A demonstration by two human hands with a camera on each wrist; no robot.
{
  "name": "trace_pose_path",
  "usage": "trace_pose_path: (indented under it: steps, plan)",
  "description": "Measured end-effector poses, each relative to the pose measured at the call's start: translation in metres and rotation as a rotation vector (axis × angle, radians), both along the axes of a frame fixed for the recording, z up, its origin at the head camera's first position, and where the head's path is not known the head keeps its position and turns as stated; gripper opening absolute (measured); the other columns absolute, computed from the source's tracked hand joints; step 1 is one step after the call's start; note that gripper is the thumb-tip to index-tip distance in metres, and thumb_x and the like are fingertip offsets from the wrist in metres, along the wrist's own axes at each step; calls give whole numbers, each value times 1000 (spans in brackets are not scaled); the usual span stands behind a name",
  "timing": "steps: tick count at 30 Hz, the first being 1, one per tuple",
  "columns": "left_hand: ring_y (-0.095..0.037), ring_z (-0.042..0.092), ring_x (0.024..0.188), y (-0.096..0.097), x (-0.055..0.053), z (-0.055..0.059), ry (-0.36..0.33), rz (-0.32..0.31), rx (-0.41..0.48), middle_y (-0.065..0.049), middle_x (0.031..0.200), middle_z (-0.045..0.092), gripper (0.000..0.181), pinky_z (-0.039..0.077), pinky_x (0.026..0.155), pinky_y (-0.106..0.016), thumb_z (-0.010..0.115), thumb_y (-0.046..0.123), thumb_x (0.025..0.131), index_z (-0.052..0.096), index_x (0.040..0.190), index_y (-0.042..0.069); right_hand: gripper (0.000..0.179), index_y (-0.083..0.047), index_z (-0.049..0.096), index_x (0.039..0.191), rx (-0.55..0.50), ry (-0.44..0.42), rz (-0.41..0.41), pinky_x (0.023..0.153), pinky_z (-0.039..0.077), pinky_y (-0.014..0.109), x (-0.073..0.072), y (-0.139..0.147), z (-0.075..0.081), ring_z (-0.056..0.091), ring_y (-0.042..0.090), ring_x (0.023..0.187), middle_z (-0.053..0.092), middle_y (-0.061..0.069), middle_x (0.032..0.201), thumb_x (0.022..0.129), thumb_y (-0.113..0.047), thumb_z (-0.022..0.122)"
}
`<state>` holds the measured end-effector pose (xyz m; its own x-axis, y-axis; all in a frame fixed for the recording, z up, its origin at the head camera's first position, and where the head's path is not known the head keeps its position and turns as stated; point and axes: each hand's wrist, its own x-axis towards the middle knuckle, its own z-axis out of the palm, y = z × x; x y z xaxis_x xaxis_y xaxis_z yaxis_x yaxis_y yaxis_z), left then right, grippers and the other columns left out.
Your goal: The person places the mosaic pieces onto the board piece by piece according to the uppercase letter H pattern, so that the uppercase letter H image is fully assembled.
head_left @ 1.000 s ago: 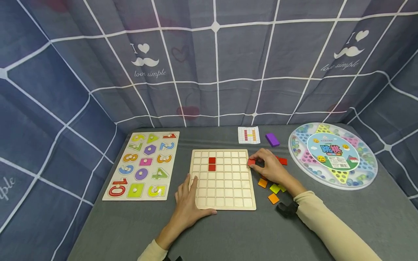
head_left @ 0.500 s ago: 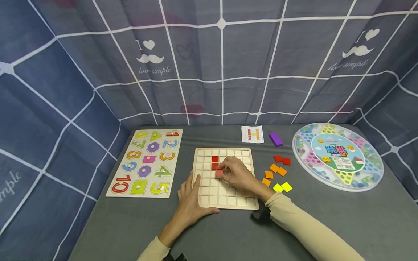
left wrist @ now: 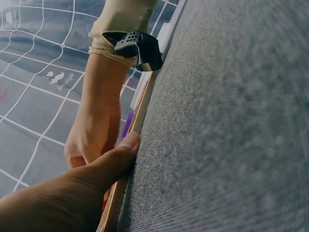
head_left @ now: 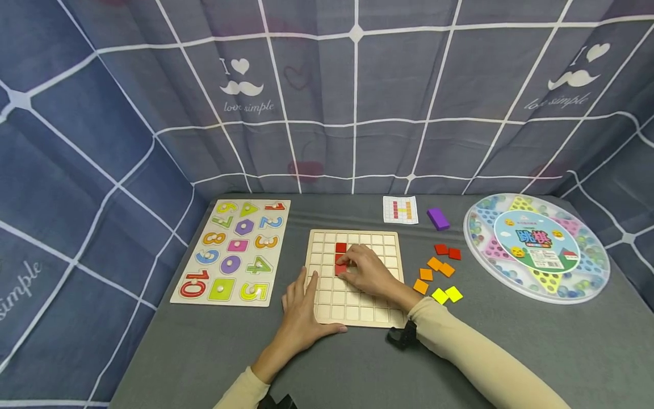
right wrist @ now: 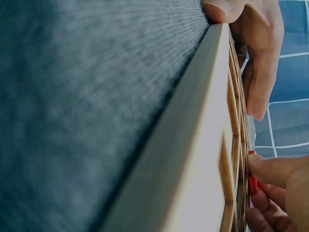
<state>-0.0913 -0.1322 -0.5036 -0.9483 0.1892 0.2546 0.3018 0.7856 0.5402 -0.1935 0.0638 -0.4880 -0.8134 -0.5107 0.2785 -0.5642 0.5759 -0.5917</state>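
Observation:
A wooden grid board (head_left: 357,309) lies flat in the head view. My left hand (head_left: 302,314) steadies its near left corner, long fingers straight along the left edge, thumb against the front edge. Over the board, my right hand (head_left: 372,275) pinches a red square tile (head_left: 339,272) down at the grid, below two red tiles (head_left: 340,247) in the same column; its fingers partly cover the second one. From the right wrist view, the thumb and fingers meet around the red tile (right wrist: 252,183) at the board's surface. Whether it sits fully in its cell, I cannot tell.
Right of the board lie two red tiles (head_left: 447,251), several orange tiles (head_left: 426,274) and two yellow tiles (head_left: 447,295). Behind are a pattern card (head_left: 401,210) and a purple block (head_left: 437,218). A number puzzle board (head_left: 230,253) lies left, a round game box (head_left: 536,248) right.
My right hand has carried a red tile from the board's right edge leftward to the column under the two red tiles. The left hand stays at the corner. The head view has shifted slightly.

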Motion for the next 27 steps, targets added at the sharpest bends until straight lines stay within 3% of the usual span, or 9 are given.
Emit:
trace_pose_path:
  steps: [13, 27]
  plan:
    - [-41, 31, 132, 0, 1, 1, -19, -19, 20, -27, 158, 20, 127, 25, 91, -48, 89, 58, 54, 31, 151, -1, 25, -14, 73, 98, 7, 7, 13, 82, 43, 35, -1, 1, -3, 55, 14, 89, 64, -3, 94, 77, -23, 84]
    - [-43, 25, 139, 2, 0, 0, -31, 6, 42, -27, 159, 19, 127, 23, 97, -54, 88, 58, 56, 29, 152, -1, 24, -15, 74, 102, 64, 20, 4, 85, 43, 36, -1, 2, -1, 53, 16, 93, 63, -2, 98, 80, -22, 81]
